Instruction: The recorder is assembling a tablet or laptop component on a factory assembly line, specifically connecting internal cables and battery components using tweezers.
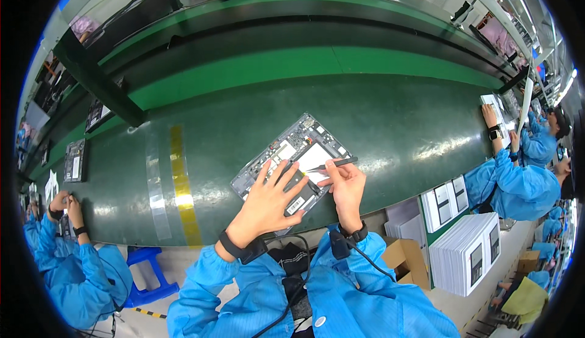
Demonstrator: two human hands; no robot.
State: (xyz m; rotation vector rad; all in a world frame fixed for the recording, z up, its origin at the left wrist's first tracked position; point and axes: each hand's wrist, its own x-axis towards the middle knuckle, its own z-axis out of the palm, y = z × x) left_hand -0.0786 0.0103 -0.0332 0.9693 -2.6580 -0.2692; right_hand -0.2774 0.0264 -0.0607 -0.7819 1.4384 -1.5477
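Observation:
An opened tablet (pixel 280 149) lies at a slant on the green bench in front of me, its circuit boards and pale inner panels exposed. My left hand (pixel 268 201) rests across its near left part, fingers spread and palm down. Black tweezers (pixel 345 162) are pinched in my right hand (pixel 347 192), over the tablet's right side. Their thin tip points left, close to my left fingertips, above a white panel (pixel 314 157). Whether the tip touches anything is too small to tell. My left hand covers part of the tablet's near side.
Yellow tape (pixel 181 185) and clear tape (pixel 156 198) cross the green bench (pixel 414 118) on the left. Another device (pixel 75 160) lies farther left, by a co-worker's hands. At right, white panels (pixel 466 259) stand stacked beside a cardboard box (pixel 407 262). A dark post (pixel 100 82) rises far left.

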